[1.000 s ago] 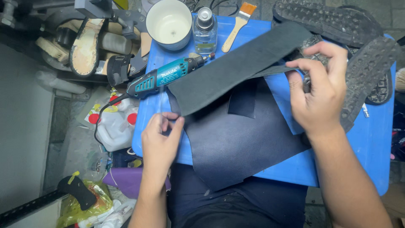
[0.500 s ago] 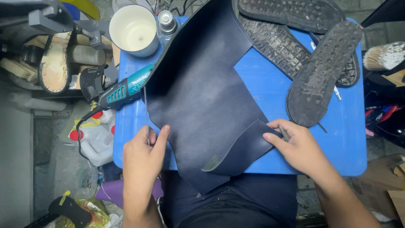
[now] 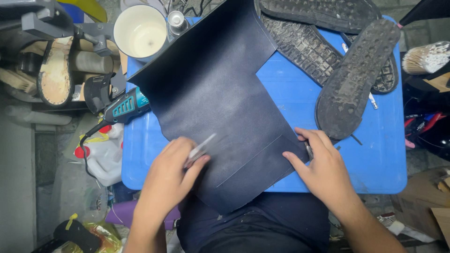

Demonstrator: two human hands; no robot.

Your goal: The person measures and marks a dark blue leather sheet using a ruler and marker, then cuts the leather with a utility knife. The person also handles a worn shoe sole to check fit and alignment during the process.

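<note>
I'm seeing the dark navy leather sheet (image 3: 220,98) now lying unfolded and flat across the blue table (image 3: 375,154), where a moment ago it was folded and bunched. It's looking matte with a straight cut line near its lower right corner. My left hand (image 3: 168,180) is gripping a blurred slim tool (image 3: 200,150) on the sheet, while my right hand (image 3: 323,171) is pressing that corner down, fingers spread, a thin tool tucked beneath it.

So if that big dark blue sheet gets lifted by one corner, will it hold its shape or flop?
Likely flop: the dark blue sheet drapes over the blue table edge near the lap. It looks thin and probably light, lying flat with a faint crease. The right hand pins its corner, so it may slide on the smooth top.
</note>
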